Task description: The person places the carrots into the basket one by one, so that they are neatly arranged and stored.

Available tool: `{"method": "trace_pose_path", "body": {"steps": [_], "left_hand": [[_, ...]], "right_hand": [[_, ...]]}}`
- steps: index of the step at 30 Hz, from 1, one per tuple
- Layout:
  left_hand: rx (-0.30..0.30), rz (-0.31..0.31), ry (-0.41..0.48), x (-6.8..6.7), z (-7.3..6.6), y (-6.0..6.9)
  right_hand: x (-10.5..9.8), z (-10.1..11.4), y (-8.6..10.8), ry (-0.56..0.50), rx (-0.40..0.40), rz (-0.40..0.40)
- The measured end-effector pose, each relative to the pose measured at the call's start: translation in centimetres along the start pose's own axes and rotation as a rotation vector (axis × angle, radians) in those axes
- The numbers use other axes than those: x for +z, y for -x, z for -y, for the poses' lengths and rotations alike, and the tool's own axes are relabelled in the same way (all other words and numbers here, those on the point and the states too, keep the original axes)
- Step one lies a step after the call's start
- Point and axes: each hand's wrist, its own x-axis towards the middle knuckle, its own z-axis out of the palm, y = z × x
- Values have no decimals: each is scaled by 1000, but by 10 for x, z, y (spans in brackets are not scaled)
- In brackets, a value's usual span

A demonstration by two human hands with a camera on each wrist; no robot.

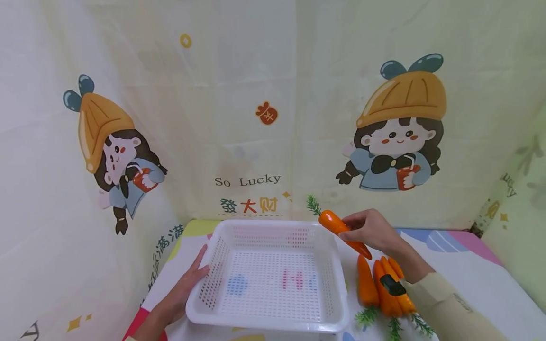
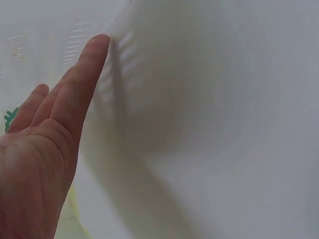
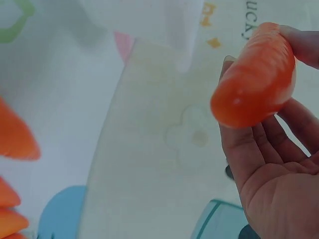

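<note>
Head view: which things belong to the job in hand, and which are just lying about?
Likely in the job:
held carrot, in the right hand
white basket, left hand at its side
loose carrots beside the basket

Likely just there:
patterned tablecloth
printed backdrop

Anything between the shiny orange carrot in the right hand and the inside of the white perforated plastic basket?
Perhaps the right rim of the basket: the right hand holds the carrot near the far right corner, height unclear. Otherwise nothing visible; the other orange carrots lie to the right, and the left hand is at the left.
</note>
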Motion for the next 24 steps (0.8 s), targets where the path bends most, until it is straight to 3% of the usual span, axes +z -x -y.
{"method": "trace_pose_path", "body": {"steps": [8, 24], "left_hand": [[5, 52, -2, -3, 0, 3], [11, 23, 16, 0, 0, 0]], "right_hand": [[9, 15, -7, -22, -47, 30], [24, 35, -25, -52, -139, 79]]}}
